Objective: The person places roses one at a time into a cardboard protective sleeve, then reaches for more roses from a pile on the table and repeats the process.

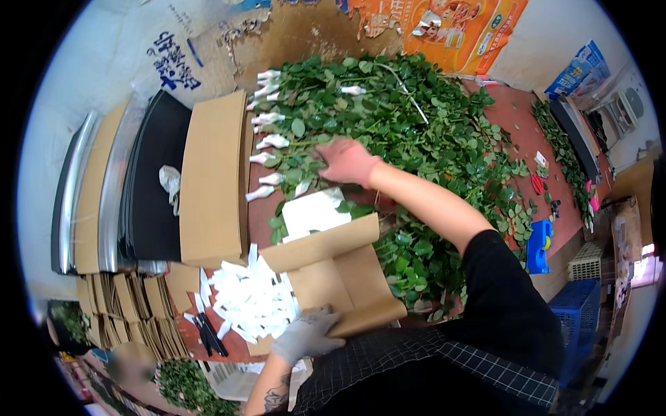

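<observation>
Many white paper slips (253, 298) crowd your grey-gloved left hand (305, 337), which touches a folded brown cardboard sheet (347, 277). Pink-gloved right hand (349, 163) over green leafy stems (444, 139); can't tell either grip. Red tabletop (512, 114), orange wall poster (468, 41).

Lettering (173, 62) marks the white wall (104, 55), orange poster (461, 35) and blue packet (581, 68).

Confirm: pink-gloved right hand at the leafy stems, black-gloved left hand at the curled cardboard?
No: the left hand at the curled cardboard wears a grey glove, not black, as the head view shows. The pink-gloved right hand is at the leafy stems.
</observation>
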